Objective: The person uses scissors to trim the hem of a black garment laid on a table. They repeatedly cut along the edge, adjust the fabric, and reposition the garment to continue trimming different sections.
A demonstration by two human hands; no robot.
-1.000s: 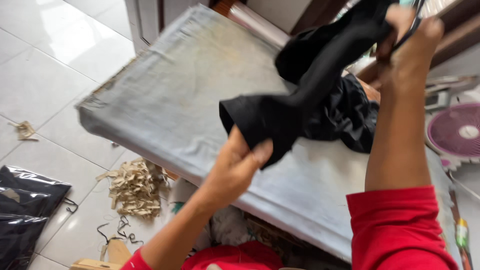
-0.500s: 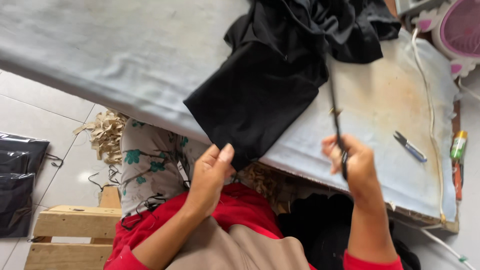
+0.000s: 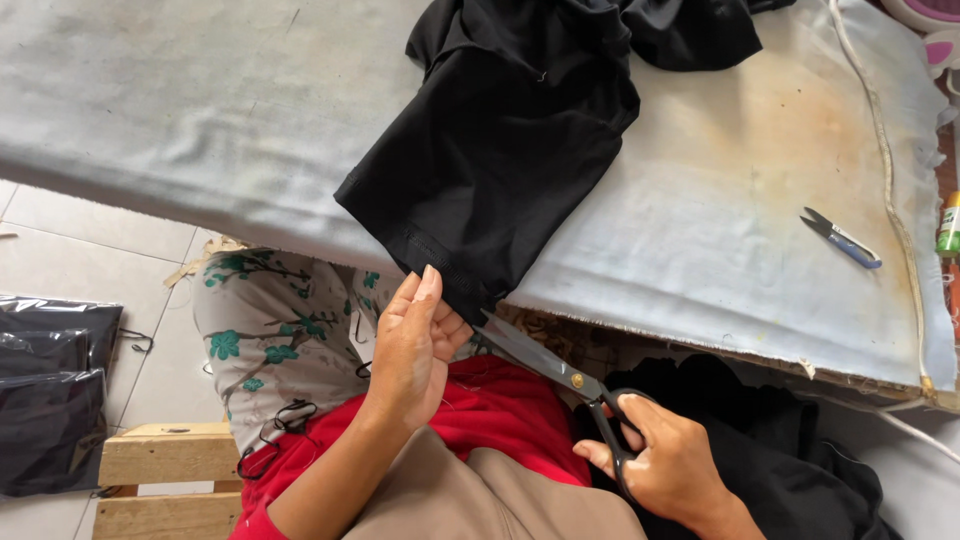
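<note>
Closest to the camera, the right hand (image 3: 670, 465) has its fingers through the black handles of a big pair of scissors (image 3: 560, 375), gripping them firmly, blades pointing up and left toward the cloth edge. The tips of the blades sit right at the lower corner of the black garment (image 3: 500, 160), just beside the left hand's fingertips. Can't tell if the blades are actually biting the cloth yet.

The left hand (image 3: 415, 345) is upright, fingers close together, pinching the hemmed corner of that garment where it hangs over the front edge of the desk (image 3: 200, 130). Under both hands there's a red cloth (image 3: 500, 410) and a floral grey one (image 3: 270, 330) across the lap, plus more black fabric (image 3: 780, 450) low on the right.

Further out, the black garment lies spread on the padded grey desk, bunching up toward the far edge. Well to the right of it a small blue thread snipper (image 3: 842, 238) lies on the stained part of the cover, with a whitish cord (image 3: 885, 170) running along that side. Down left on the tiled floor sit a wooden pallet (image 3: 165, 460) and bagged black items (image 3: 50, 400).
</note>
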